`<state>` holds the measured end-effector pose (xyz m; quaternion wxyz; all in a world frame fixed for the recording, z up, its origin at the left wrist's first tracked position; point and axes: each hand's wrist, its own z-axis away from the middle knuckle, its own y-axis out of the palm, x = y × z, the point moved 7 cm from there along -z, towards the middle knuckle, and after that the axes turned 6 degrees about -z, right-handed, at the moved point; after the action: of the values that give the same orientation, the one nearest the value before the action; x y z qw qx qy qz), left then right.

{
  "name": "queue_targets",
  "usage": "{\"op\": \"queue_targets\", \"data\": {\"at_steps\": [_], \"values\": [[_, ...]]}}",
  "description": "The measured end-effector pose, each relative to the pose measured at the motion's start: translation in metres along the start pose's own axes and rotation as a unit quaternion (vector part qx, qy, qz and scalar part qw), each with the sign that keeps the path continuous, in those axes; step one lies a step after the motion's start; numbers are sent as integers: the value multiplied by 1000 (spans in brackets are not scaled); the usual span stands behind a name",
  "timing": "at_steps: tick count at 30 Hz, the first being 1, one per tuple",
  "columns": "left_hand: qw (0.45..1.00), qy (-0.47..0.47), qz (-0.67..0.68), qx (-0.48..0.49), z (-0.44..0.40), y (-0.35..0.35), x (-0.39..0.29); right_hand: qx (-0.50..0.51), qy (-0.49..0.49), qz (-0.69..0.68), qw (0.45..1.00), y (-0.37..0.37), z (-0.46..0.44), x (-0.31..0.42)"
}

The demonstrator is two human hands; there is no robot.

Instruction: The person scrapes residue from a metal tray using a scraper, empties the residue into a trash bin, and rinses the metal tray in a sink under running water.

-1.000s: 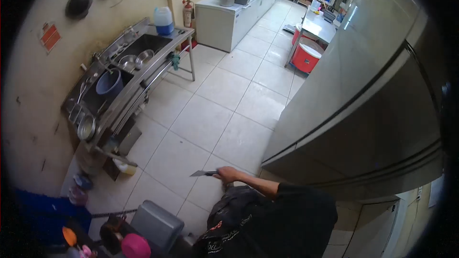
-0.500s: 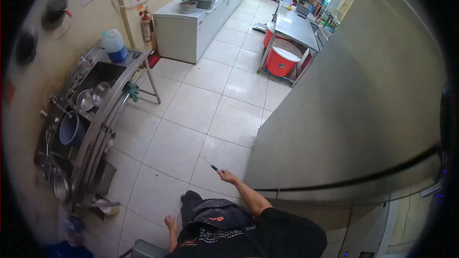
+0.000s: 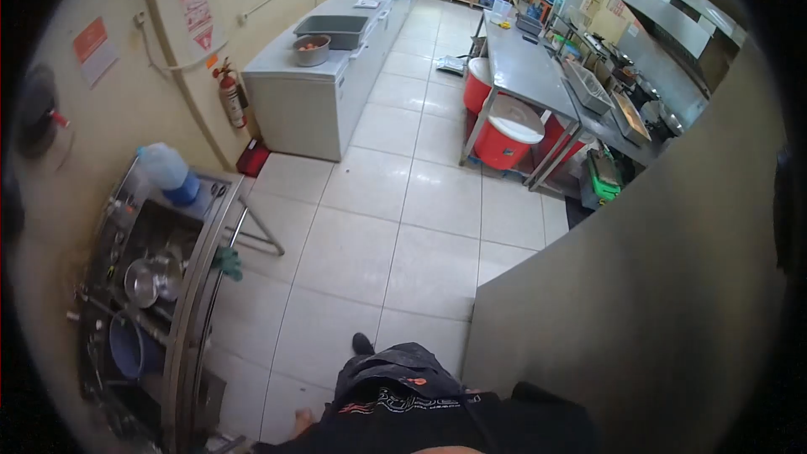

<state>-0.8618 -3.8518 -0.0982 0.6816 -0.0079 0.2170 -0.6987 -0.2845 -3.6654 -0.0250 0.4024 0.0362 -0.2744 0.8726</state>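
Note:
My left hand point(image 3: 303, 420) hangs low beside the dark apron point(image 3: 395, 366), close to the near end of the steel sink unit point(image 3: 187, 345). It is small and partly cut off by my shirt, so its fingers are hard to read. No object shows in it. My right hand cannot be made out; the black shirt point(image 3: 504, 420) covers that side, and the knife is out of sight too. One dark shoe point(image 3: 362, 344) steps forward on the white tiles point(image 3: 336, 319).
Left, the sink holds metal bowls point(image 3: 143, 282) and a blue bucket point(image 3: 134, 345); a jug of blue liquid point(image 3: 172, 175) stands above. A white chest freezer point(image 3: 294, 109) lines the wall. Red tubs point(image 3: 504, 134) sit under a steel table point(image 3: 530, 76). A steel panel point(image 3: 622, 286) flanks my right.
I have moved forward along the aisle, and more of the cooking line shows at right. My right hand with its black-handled knife has dropped from view. My left hand remains low.

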Motion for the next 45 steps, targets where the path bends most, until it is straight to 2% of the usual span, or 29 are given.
{"op": "queue_targets", "data": {"at_steps": [3,6,7,9,10,11,14,16,17,18,19,20,21,22,25,26,27,29,32,35,37,38,39,40,41,42,43,44,45], "values": [[997,56,-56,-7,-82,-72,-152,-38,9,-68,997,8,-30,85],[967,223,-103,-65,-153,-138,-384,-122,28,-115,985,13,-80,158],[946,292,-110,-92,-166,-158,-475,-195,23,-116,974,4,-85,187],[855,436,-170,-222,-158,-188,-647,-167,-5,-133,977,-11,-87,237],[861,460,-117,-183,-156,-192,-716,-141,-36,-138,980,-22,-92,268],[863,481,-64,-142,-151,-192,-775,-181,-29,-138,973,-28,-108,276],[864,490,-9,-116,-91,-176,-900,-83,49,-171,980,-58,-117,320],[879,469,-41,-75,-106,-149,-948,-66,59,-156,984,-81,-142,354],[890,451,-58,-41,-132,-133,-946,-58,65,-150,985,-89,-155,369],[868,487,-86,-40,-190,-116,-942,-51,63,-145,986,-97,-175,387],[860,466,-188,-84,-228,-103,-931,-44,63,-139,987,-110,-189,411],[806,558,-185,-74,-273,-95,-911,-38,58,-131,989,-123,-208,436],[869,412,-271,-48,-228,-92,-897,-34,50,-125,990,-134,-232,461],[899,359,-250,0,-233,-91,-880,-31,37,-120,992,-147,-257,488],[955,232,-180,50,-260,-125,-857,-32,8,-138,990,-196,-337,592],[967,193,-158,55,-270,-138,-858,-33,41,-183,982,-215,-364,629],[976,157,-140,59,-279,-150,-862,-46,-11,-137,989,-239,-398,676],[988,94,-102,64,-305,-172,-876,-68,-53,-172,981,-290,-443,777],[995,40,-61,64,-345,-203,-930,-152,-202,-165,953,-354,-517,918],[997,28,-9,76,-386,-224,-1002,-142,-347,-104,921,-361,-567,1022],[993,31,63,99,-426,-222,-1065,-137,-356,-81,921,-376,-570,1085],[983,33,125,129,-457,-217,-1102,-147,-286,-77,944,-387,-572,1113],[970,33,177,165,-485,-209,-1147,-92,-242,-162,952,-399,-561,1144],[994,65,70,53,-440,-223,-1242,-38,-194,-261,945,-409,-552,1179],[990,116,45,64,-448,-218,-1314,0,-170,-454,875,-425,-578,1204],[982,170,0,85,-460,-219,-1381,24,-143,-641,753,-443,-603,1218],[975,186,-60,104,-469,-224,-1448,1,-172,-767,618,-489,-577,1265],[957,256,-64,123,-470,-222,-1518,-77,-175,-833,519,-538,-566,1306],[934,321,-53,146,-466,-213,-1578,6,-300,-857,419,-590,-579,1346]]}}
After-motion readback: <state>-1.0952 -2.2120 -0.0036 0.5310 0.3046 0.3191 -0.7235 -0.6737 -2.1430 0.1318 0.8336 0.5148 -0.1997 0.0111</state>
